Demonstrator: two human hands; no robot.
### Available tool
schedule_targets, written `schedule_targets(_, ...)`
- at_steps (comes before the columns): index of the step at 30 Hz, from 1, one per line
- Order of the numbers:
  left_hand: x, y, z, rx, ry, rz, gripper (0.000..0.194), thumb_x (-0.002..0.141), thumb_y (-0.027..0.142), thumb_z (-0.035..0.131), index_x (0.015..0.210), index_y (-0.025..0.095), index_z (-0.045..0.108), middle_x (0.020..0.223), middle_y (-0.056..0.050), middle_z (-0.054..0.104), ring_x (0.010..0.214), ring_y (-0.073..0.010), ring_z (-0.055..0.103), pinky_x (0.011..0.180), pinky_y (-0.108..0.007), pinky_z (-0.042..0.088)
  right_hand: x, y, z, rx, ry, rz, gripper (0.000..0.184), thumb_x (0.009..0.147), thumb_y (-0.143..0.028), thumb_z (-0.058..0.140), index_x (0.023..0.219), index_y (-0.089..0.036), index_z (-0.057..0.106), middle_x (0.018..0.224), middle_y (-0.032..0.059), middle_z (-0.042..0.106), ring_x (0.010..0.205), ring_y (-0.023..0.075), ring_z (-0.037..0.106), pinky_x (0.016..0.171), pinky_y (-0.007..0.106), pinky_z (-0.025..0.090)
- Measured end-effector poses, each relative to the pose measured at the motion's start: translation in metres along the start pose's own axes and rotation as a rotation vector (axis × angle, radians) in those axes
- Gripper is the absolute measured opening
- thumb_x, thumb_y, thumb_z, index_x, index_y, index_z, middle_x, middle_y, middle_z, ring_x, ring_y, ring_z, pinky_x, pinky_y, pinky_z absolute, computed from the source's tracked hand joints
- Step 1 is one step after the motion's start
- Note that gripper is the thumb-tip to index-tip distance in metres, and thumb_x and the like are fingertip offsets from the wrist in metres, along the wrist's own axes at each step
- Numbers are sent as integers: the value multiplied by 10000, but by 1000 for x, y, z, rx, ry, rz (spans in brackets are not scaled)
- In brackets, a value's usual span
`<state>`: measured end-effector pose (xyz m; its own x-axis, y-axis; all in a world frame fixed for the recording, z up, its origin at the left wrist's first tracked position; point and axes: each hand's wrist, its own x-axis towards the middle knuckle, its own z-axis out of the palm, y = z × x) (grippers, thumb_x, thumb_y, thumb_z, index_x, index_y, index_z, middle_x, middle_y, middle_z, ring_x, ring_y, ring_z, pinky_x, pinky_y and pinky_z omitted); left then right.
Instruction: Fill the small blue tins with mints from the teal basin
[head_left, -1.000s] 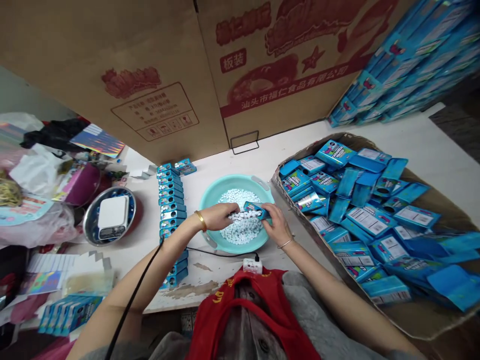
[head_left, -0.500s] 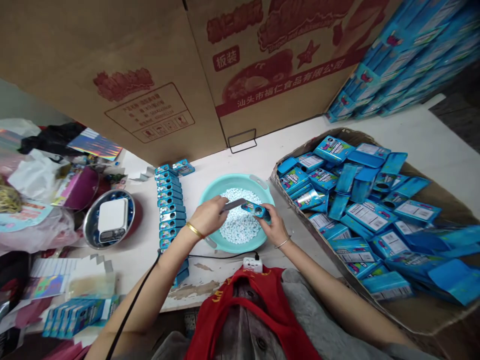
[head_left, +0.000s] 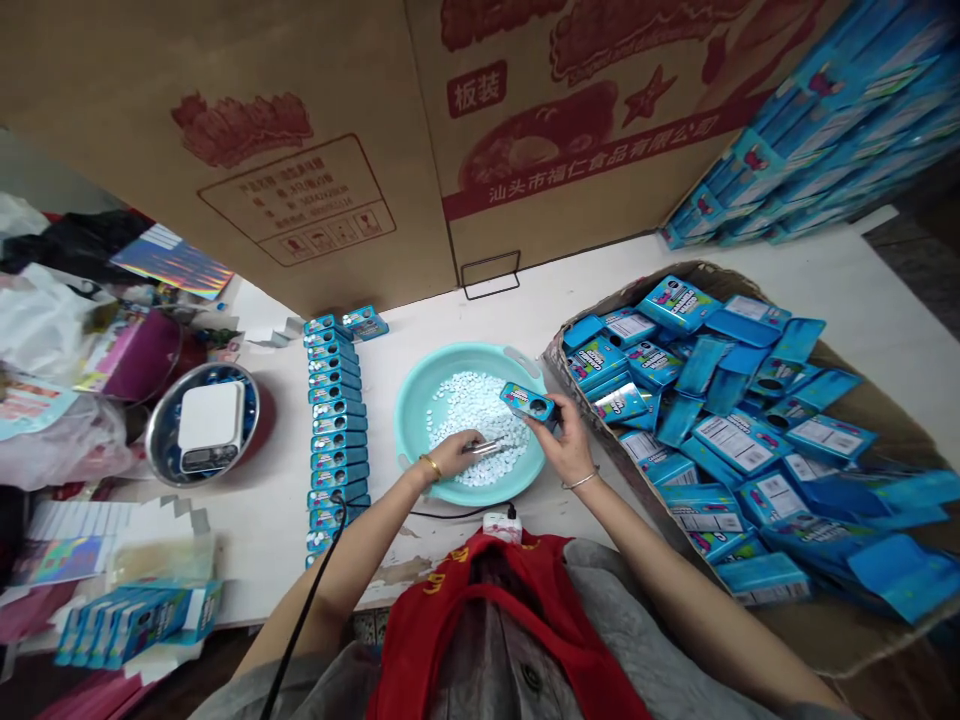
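White desk [head_left: 427, 322], paint worn nr its lower-ctr edge, spans the frame under a big cardboard carton [head_left: 315, 190] up top, w/ stacked blue packs [head_left: 832, 130] upper R & a steel bowl [head_left: 259, 405] mid-L. At ctr, L hand [head_left: 452, 455] pinches a metal tool [head_left: 487, 446] over white pellets [head_left: 469, 392] in a turquoise basin [head_left: 411, 400]; R hand [head_left: 568, 440] pinches a small blue box [head_left: 527, 402] above the basin's R side.

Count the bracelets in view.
2: gold bracelet on the wrist of the left hand, which holds a metal tool; silver bracelet on the wrist of the right hand, which holds a box. Others may be hidden under clothing.
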<state>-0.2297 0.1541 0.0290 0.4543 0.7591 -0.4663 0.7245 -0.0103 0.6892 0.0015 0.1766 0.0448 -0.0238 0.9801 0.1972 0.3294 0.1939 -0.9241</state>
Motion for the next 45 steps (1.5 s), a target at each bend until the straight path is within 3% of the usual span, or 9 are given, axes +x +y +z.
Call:
schedule_targets(7,-44,33,-68,-250,11,122,287,828,344,569,1034,144,565,937,-32,606,772,-127,526,716,-243,437,-2,4,1,-34,-26,-56,322,814,-302,596,1111,-216,506,1026,77,586,954,233,572,844,390,484)
schedule_targets(11,-55,88,-101,145,63,134,218,865,272,521,1046,162,574,1014,-65,611,910,-171,562,815,-283,452,-9,0,9,-43,-103,-143,327,813,-193,526,1138,-221,500,1090,96,575,1047,247,549,925,427,463)
schedule_targets(16,-63,159,-106,797,21,-53,262,891,130,379,1063,169,572,1027,-93,584,840,-217,620,676,-319,496,-17,-4,23,-44,-129,-192,392,792,-133,486,1172,-229,482,1140,106,566,1109,259,521,987,485,423)
schedule_targets(20,-74,179,-115,908,37,-89,189,884,153,436,1020,176,566,1029,-80,567,816,-204,631,648,-297,498,-16,-10,24,1,-144,-179,377,811,-145,487,1176,-239,479,1149,100,571,1121,252,523,1001,479,417)
schedule_targets(25,-56,139,-125,585,142,82,538,778,373,675,1232,203,440,1230,-101,484,922,-215,614,782,-327,504,-16,-38,23,96,-189,-137,317,844,-229,554,1154,-246,491,1080,80,601,1030,233,569,899,398,481)
schedule_targets(31,-29,94,-125,332,146,304,227,899,350,522,1064,196,533,968,-48,551,863,-167,564,762,-277,466,22,-48,2,106,-162,-114,364,850,-306,566,1201,-248,490,1088,73,612,1007,227,586,880,370,500)
schedule_targets(35,-31,68,-157,326,498,256,230,885,347,544,1063,203,525,965,-42,540,864,-167,545,772,-286,456,91,-5,-61,-292,50,-169,295,864,-198,401,1088,-207,593,1054,123,624,1039,273,559,943,469,459)
schedule_targets(38,-32,29,-184,398,688,130,260,861,333,570,1078,197,527,1013,-57,540,907,-188,551,805,-309,461,140,45,-105,-659,-117,-210,423,773,-144,425,1163,-122,587,1172,184,601,1171,339,492,1003,550,399)
schedule_targets(45,-28,-84,-219,520,694,-324,335,849,300,575,1166,193,559,1057,-75,554,918,-222,593,778,-310,476,198,157,-135,-761,-441,-370,552,585,-248,524,1120,-193,646,1165,161,643,1214,397,489,951,561,443)
